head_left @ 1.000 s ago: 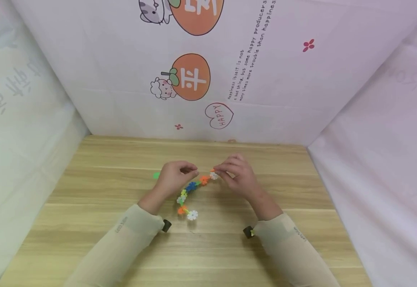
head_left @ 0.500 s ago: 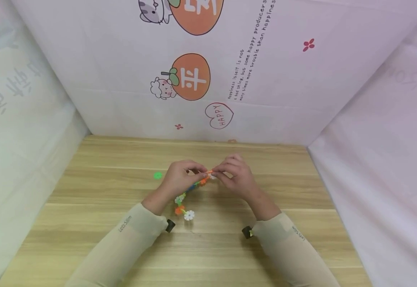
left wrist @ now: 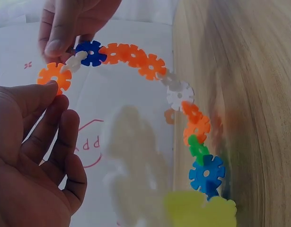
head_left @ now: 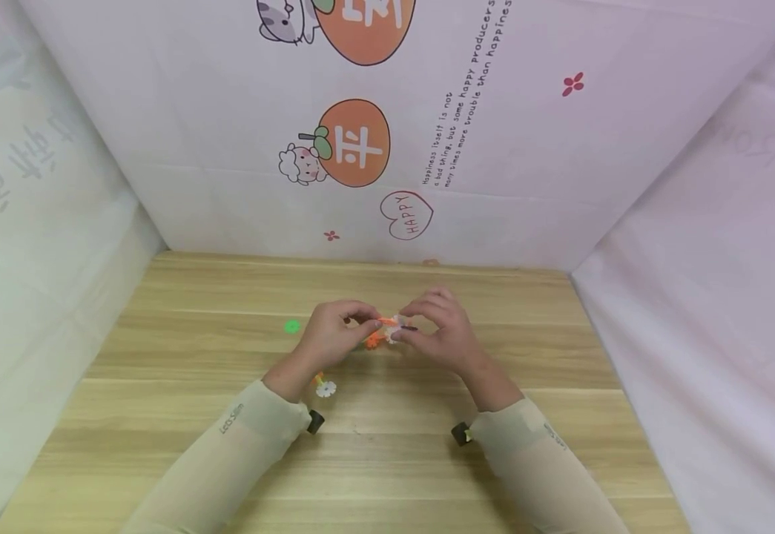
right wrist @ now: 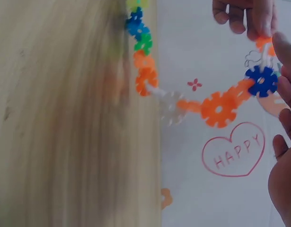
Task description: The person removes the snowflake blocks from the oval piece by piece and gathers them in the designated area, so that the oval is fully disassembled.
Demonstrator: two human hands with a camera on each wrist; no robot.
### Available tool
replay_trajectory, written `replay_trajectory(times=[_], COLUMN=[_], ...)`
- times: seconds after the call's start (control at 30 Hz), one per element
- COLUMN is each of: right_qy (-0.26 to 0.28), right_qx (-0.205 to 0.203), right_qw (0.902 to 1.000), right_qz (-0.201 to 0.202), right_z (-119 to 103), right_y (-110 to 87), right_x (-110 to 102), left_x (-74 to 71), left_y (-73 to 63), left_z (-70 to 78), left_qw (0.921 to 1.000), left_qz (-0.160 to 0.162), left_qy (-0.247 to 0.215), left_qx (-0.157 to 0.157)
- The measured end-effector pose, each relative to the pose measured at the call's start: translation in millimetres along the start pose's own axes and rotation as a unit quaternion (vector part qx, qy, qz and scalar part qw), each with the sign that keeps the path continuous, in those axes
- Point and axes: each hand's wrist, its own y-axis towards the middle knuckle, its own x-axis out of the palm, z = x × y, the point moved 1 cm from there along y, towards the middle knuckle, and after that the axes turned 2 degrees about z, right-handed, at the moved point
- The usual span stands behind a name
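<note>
A chain of interlocking plastic snowflake discs hangs in a curve between and below my hands. My left hand (head_left: 337,334) pinches an orange disc (left wrist: 54,75) at the chain's end between thumb and finger. A small white disc (left wrist: 75,61), seen edge-on, links it to a dark blue disc (left wrist: 92,53). My right hand (head_left: 443,326) pinches that dark blue disc at its edge. Several orange discs (right wrist: 218,109) follow, then a white disc (left wrist: 180,96), more orange, a green disc (left wrist: 198,150), a blue disc (left wrist: 207,174) and a blurred yellow disc (left wrist: 223,210).
One loose green disc (head_left: 291,326) lies on the wooden table (head_left: 387,467), left of my left hand. A white disc (head_left: 325,389) at the chain's other end shows near my left wrist. White printed cloth (head_left: 507,185) encloses the back and sides.
My left hand has moved right to meet my right hand, which has shifted its grip to the dark blue disc. The chain's lower end has swung left. The loose green disc stays put.
</note>
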Motion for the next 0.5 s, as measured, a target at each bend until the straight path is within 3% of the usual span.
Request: replay_trajectory(times=[0.2, 0.5], right_qy=[-0.016, -0.025], right_qx=[0.015, 0.019], right_qw=[0.9991, 0.9992], right_qz=[-0.037, -0.025], right_z=[5.2, 0.9], right_y=[-7.6, -7.7], right_x=[3.4, 8.3], left_x=[0.1, 0.0], left_y=[-0.1, -0.5], left_z=[-1.3, 0.9], left_qw=[0.9999, 0.9997], left_qz=[0.010, 0.019], left_qy=[0.004, 0.014], left_qx=[-0.003, 0.009])
